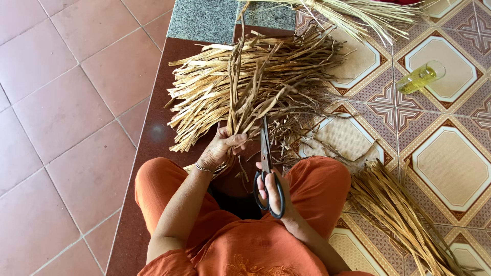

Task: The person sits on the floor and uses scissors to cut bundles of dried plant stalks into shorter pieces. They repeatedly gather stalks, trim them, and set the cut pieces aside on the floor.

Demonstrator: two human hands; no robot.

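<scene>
I sit on the floor in orange clothes. My left hand (221, 147), with a thin bracelet at the wrist, grips a bunch of long dried plant strips (236, 76) that rise upward from it. My right hand (270, 190) holds black-handled scissors (266, 153), fingers through the loops, blades pointing up beside the gripped strips. A big heap of dried strips (250, 84) lies just beyond both hands.
Another bundle of dried strips (399, 214) lies by my right knee on the patterned tiles. A glass jar of yellow liquid (420, 77) lies on its side at the upper right. Pale straw (358, 15) spreads at the top. Plain reddish tiles (66, 128) cover the left.
</scene>
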